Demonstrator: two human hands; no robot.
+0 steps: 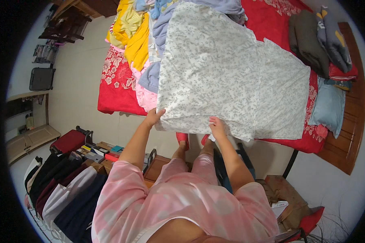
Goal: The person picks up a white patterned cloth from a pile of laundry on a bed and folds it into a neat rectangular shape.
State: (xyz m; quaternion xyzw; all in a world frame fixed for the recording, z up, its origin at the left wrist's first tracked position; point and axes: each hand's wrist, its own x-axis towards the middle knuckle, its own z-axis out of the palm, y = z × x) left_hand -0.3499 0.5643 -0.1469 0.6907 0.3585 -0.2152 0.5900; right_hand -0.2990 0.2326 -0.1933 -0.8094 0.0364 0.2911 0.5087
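A wide white floral-print cloth, perhaps a garment, is spread over the bed with a seam running across its right part. Its near edge hangs slightly over the side of the bed. My left hand is closed on the cloth's near left corner, thumb on top. Along the near edge, right of the middle, my right hand pinches the fabric with bent fingers; part of its grip is hidden. Left of the cloth, a heap of clothes includes a yellow garment, a grey-blue one and a pink one.
Red floral bedding covers the bed. Folded dark blankets and a light blue pillow lie at the right by the wooden headboard. Behind me are a red suitcase, hanging clothes and cardboard boxes.
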